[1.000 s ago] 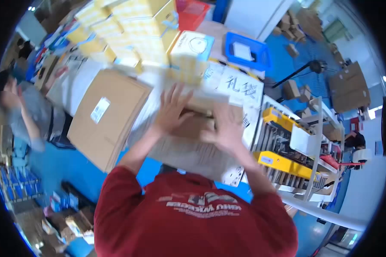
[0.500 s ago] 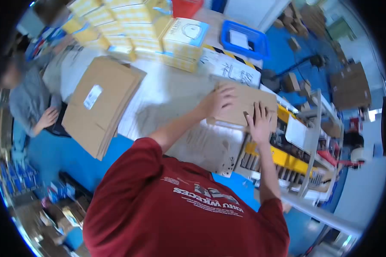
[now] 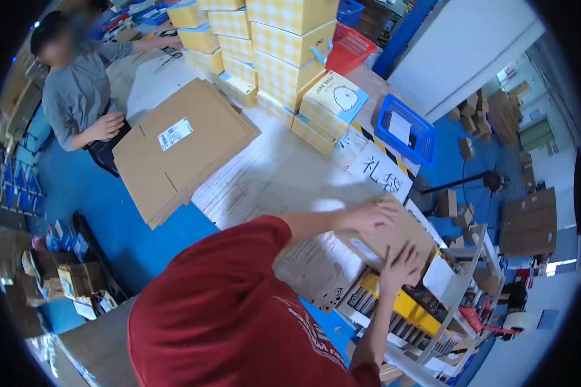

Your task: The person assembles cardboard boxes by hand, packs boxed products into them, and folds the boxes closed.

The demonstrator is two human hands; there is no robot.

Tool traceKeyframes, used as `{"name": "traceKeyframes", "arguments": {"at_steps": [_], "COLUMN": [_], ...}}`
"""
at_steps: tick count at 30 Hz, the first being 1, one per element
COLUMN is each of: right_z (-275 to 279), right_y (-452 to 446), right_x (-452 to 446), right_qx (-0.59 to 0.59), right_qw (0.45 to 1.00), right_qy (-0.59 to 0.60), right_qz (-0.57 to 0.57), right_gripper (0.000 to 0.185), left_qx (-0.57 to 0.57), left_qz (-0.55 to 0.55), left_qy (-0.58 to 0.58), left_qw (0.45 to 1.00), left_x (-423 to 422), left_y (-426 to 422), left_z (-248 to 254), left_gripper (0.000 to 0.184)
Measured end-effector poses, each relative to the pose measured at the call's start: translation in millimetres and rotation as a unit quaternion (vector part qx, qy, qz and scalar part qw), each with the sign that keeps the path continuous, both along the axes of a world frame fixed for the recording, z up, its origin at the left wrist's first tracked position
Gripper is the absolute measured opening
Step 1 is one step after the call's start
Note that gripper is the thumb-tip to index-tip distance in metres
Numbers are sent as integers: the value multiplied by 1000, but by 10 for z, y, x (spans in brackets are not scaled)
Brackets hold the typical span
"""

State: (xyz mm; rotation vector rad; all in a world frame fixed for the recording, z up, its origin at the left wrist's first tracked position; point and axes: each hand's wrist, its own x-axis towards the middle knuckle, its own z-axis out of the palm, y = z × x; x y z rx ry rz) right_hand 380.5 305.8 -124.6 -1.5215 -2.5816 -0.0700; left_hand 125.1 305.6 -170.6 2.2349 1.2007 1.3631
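Note:
A closed brown cardboard box lies at the right end of the table, partly over a yellow roller machine. My left hand rests on its top near the far left edge, fingers out. On the near right part of the same top, my right hand lies with fingers spread. Neither hand is wrapped round anything. A pale strip shows on the box's near side.
Flat cardboard sheets with a white label overhang the table's left edge. Yellow checked boxes are stacked behind. A blue basket and a red bin stand farther back. At left, another person stands by the table.
My view has turned and tilted. Both hands and the cardboard box have shifted right, farther over the roller machine. The other person's near hand stays by the flat sheets.

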Motion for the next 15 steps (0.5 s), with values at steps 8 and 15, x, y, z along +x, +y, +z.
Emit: {"name": "traceKeyframes", "arguments": {"at_steps": [8, 15], "right_z": [291, 48], "right_y": [-57, -106], "right_x": [-692, -1342], "right_qx": [-17, -203], "right_qw": [959, 853], "right_qy": [282, 470], "right_qz": [16, 102], "right_gripper": [57, 47], "left_qx": [-23, -247], "left_qz": [-51, 15], "left_qy": [-118, -56], "left_qw": [991, 967], "left_x": [1025, -1142], "left_y": [886, -1405], "left_z": [-813, -332], "left_gripper": [25, 36]}}
